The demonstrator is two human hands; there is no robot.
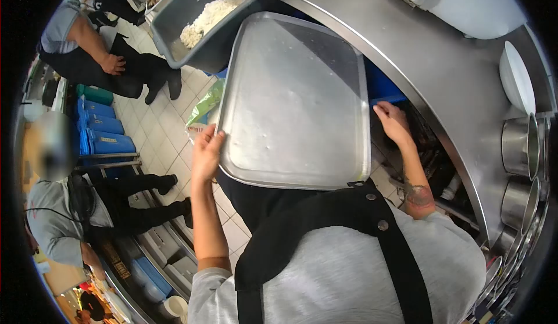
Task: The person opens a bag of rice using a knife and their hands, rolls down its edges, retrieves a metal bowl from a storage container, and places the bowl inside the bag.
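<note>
A large metal tray (296,103) with a raised rim is in front of my body, its near edge by my apron (325,213). My left hand (206,154) is closed on the tray's left rim near the lower corner. Just right of the opposite rim, my right hand (393,122) has its fingers curled together, close to the edge of a blue container (388,99). A narrow gap shows between those fingers and the tray. Whether they hold anything is hidden.
A grey tub (165,42) of white, crumbly food stands beyond the tray. A steel counter (401,39) curves along the right, with a white bowl (516,80) and metal pots (519,147). Two people stand at left near blue bins (107,123); another is farther back.
</note>
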